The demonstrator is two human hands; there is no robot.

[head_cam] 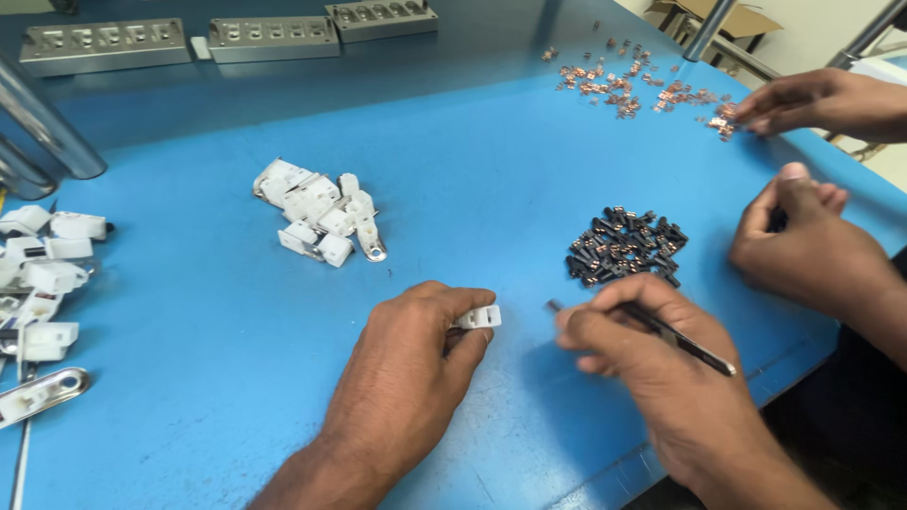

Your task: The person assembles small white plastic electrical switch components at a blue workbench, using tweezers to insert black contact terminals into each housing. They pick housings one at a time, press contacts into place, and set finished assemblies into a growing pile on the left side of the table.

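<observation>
Two hands work on one small white plastic piece on a blue table.

The left hand (pixel 411 345) pinches the white plastic piece (pixel 479 317) tight between thumb and fingers; the piece sticks out of the grip toward 3 o'clock. The right hand (pixel 652 364) is closed around thin black tweezers (pixel 661 332), and their tip sits just beside the piece, not touching it. A pile of white pieces (pixel 321 217) lies at 11 o'clock from the left hand, well apart, with bare blue table (pixel 189 312) in between. A heap of tiny black parts (pixel 624 247) lies at 12 o'clock, near the right hand. The table edge runs close under the right hand. Another person's two hands (pixel 803 250) work at 2 o'clock, one near copper bits (pixel 633 85).
</observation>
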